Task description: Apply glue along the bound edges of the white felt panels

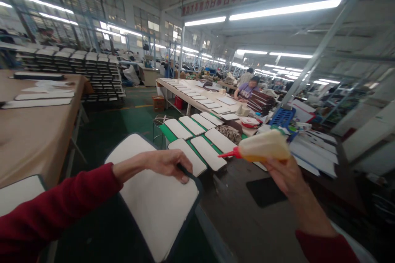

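Observation:
My left hand (168,164) grips the edge of a large white panel with dark edging (154,205), fingers closed over its rim. The panel hangs tilted in front of me, beside the dark table (234,218). In my right hand (286,172) is a squeeze glue bottle (265,146), translucent with yellowish liquid and a red nozzle (230,153) pointing left. The bottle is held nearly level above the table, apart from the panel. Beyond it, several white rounded panels (208,154) lie in rows on a green surface (168,132).
At left stands a brown-covered table (40,131) with white pieces, and behind it tall stacks of panels (70,72). A black flat piece (266,192) lies on the dark table. Farther off, a person in purple (247,89) works at a long table (173,84). A blue basket (282,117) stands right.

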`<action>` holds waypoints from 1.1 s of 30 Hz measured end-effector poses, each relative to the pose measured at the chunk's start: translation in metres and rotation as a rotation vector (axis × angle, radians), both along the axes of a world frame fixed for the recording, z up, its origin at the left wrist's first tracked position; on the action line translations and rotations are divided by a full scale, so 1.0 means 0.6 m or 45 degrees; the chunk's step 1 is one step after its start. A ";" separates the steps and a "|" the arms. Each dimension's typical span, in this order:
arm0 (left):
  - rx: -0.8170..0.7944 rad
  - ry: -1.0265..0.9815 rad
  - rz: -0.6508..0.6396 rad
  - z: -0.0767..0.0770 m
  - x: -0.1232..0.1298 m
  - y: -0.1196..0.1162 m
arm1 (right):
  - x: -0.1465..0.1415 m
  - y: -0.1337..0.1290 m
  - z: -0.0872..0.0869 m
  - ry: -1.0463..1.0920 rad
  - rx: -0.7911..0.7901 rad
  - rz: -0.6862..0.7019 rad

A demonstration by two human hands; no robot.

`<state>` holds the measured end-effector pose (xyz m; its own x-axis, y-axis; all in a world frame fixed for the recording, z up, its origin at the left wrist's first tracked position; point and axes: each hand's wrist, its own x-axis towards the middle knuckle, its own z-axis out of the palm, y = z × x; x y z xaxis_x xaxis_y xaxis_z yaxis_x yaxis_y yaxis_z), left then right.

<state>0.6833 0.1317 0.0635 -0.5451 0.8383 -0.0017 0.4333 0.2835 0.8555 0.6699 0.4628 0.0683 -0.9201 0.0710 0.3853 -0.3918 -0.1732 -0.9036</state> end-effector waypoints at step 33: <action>-0.095 -0.200 -0.350 0.066 -0.036 -0.053 | -0.024 -0.160 0.009 0.041 -0.045 0.276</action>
<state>0.6616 0.0999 0.1031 -0.2865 0.9486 -0.1347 0.3665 0.2384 0.8994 0.6556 0.3669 0.0735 -0.9026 -0.1133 0.4154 -0.3704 -0.2877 -0.8832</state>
